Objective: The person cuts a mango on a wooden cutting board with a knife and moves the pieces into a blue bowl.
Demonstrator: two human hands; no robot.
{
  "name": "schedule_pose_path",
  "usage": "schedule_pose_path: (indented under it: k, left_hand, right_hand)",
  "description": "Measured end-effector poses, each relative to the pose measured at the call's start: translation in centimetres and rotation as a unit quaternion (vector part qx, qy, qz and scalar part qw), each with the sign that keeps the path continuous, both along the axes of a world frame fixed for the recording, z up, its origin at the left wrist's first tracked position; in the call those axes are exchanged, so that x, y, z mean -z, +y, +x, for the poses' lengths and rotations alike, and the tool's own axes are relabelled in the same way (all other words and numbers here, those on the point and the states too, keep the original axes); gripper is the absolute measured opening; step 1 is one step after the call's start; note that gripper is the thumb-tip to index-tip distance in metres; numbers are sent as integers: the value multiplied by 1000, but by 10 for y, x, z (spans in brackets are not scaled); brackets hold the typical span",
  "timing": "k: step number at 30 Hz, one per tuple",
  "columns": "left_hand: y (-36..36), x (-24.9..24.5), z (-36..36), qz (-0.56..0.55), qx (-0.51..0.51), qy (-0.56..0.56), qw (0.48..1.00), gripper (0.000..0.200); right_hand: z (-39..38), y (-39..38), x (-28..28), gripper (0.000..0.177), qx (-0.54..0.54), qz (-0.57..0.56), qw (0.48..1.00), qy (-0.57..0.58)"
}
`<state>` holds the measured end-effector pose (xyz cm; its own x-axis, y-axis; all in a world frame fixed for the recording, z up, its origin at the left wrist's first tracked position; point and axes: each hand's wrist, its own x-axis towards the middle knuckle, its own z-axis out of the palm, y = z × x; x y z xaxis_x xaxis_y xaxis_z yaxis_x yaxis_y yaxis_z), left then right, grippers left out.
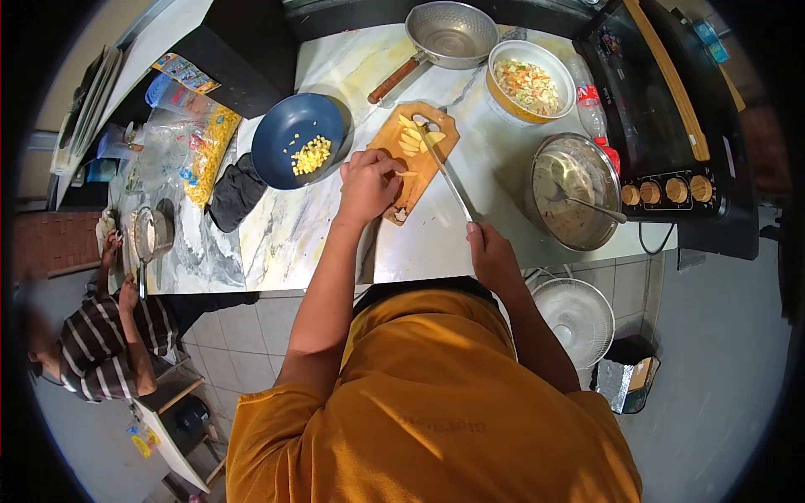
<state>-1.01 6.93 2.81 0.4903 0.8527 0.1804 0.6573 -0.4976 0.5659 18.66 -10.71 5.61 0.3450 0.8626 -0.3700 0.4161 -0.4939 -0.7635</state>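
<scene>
A wooden cutting board (440, 126) lies on the counter before me, with pale yellow potato wedges (411, 142) on its far half. My left hand (367, 186) is over the board's left side, fingers bent and closed on a thin potato strip (407, 173) that pokes out at the fingertips. In my right hand (493, 254) is the handle of a long knife (453, 186). Its blade slants up and left across the board, the tip beside the wedges. Left of the board, a dark blue bowl (268, 138) contains small yellow cubes (311, 156).
Behind the board are a pan (453, 38) and a bowl of chopped vegetables (530, 84). A metal pot with a ladle (579, 193), a plastic bottle (590, 105) and an oven (671, 126) stand right. Bagged yellow pieces (214, 138) lie left, near another person (109, 335).
</scene>
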Motion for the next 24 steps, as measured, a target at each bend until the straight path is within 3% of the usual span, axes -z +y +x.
schedule_pose_path:
  k: [14, 17, 24]
  left_hand:
    - [-22, 17, 5, -1, -130, -26, 991, 10]
    - [-20, 19, 6, -13, -142, -15, 990, 12]
    - [-26, 12, 15, -22, -172, -2, 985, 24]
  right_hand:
    - [-4, 6, 15, 40, -90, -14, 996, -23]
    - [-8, 3, 21, 45, -81, 32, 996, 0]
    - [-9, 4, 14, 41, -50, -6, 999, 13]
